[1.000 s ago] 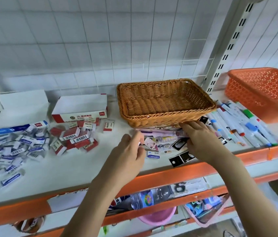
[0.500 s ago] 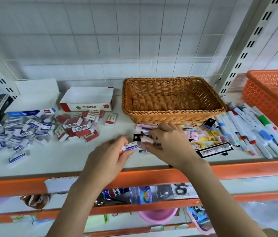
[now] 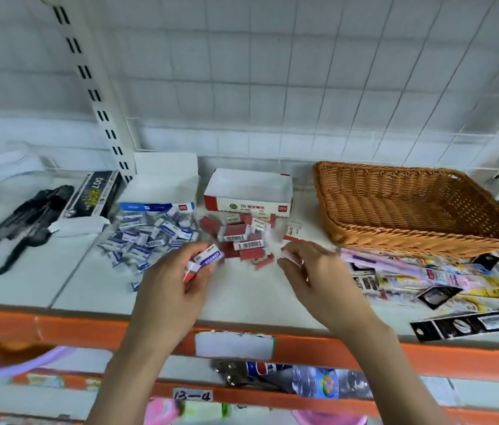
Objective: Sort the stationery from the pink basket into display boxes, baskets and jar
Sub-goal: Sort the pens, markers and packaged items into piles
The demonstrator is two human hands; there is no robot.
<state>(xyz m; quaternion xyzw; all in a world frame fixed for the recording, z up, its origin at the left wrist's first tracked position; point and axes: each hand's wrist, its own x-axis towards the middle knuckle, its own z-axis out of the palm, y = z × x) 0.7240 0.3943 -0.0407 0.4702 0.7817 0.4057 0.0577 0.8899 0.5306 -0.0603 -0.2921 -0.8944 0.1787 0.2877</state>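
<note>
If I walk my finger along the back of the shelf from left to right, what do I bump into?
Black pens → black box → blue-and-white box → red-and-white box → wicker basket.

A stationery shop is shown. Goods are laid out on a white shelf [image 3: 67,280] edged in orange, carried by a slotted upright [image 3: 94,87] before a wire grid panel [image 3: 303,87]. Barcoded erasers are heaped as a blue pile [image 3: 147,237] and a red pile [image 3: 242,243] before open display boxes [image 3: 248,194]. A handwritten label [image 3: 193,395] is fixed to the lower shelf edge.
</note>
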